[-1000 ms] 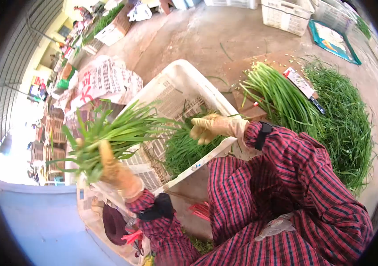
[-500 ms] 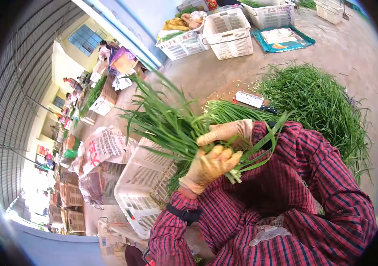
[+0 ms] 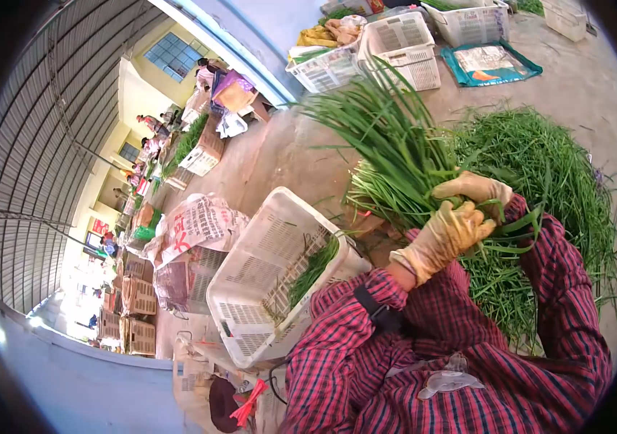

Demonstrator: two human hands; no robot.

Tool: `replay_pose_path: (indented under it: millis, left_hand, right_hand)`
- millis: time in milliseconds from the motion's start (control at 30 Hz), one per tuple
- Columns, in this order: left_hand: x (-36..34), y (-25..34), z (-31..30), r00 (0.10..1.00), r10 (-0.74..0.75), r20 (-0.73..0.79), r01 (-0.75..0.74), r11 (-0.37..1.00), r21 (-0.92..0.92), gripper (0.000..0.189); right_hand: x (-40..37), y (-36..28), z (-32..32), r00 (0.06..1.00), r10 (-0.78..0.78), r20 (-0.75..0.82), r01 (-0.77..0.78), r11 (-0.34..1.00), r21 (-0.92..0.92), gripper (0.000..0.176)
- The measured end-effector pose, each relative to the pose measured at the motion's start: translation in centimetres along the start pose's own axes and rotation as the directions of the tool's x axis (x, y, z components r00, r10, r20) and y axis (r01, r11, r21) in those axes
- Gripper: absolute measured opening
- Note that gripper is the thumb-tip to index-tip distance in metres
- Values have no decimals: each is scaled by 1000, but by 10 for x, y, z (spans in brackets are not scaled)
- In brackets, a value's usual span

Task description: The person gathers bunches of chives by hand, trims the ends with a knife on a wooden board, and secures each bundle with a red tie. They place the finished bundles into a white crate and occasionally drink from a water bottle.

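Note:
A bunch of garlic chives [image 3: 395, 145] with long flat leaves is held between my two gloved hands. My left hand [image 3: 447, 237], in a stained yellowish glove, is wrapped round the lower stems. Against the upper side of the same bunch, the fingers of my right hand [image 3: 475, 189] are curled round it. The leaves fan away from me to the upper left, while several long blades droop past my right wrist. Beneath the bunch lies a heap of chives with pale stems [image 3: 370, 189], partly covered. The knife is hidden now.
A big pile of loose chives [image 3: 540, 155] spreads on the floor at right. A white plastic crate [image 3: 250, 253] with some greens stands at left, beside a printed sack [image 3: 203, 224]. More crates [image 3: 418, 66] and a teal bag [image 3: 493, 61] are at the back. People are in the distance.
Both hands and the bunch have moved right, and the leaves now point further up. The bunch now covers the knife. The whole view has shifted, showing more of the white crate.

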State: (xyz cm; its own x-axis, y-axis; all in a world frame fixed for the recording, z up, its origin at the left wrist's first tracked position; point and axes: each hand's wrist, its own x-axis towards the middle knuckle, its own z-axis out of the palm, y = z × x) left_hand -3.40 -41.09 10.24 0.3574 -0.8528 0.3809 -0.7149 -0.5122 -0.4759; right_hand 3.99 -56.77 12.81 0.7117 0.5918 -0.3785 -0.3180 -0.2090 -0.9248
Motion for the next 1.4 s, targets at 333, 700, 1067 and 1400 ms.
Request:
replay_pose_path:
  millis: [333, 700, 1067, 1400]
  left_hand:
    - [-22, 32, -2, 968, -247, 36, 136, 404, -905, 49]
    - [-16, 4, 51, 526, -405, 747, -145, -909, -390, 52]
    - [-1, 41, 86, 345, -717, 605, -177, -683, -708, 31]
    - [-9, 30, 61, 202, -741, 640, -510, -638, -577, 22]
  right_hand:
    - [-22, 132, -65, 703, -703, 109, 695, 645, -317, 38]
    - [-95, 81, 2, 992, 126, 28, -128, 935, 331, 36]
    - [-41, 147, -1, 832, -542, -117, 554, 817, 159, 63]
    - [-42, 175, -28, 644, 13, -765, 696, 405, 593, 40]
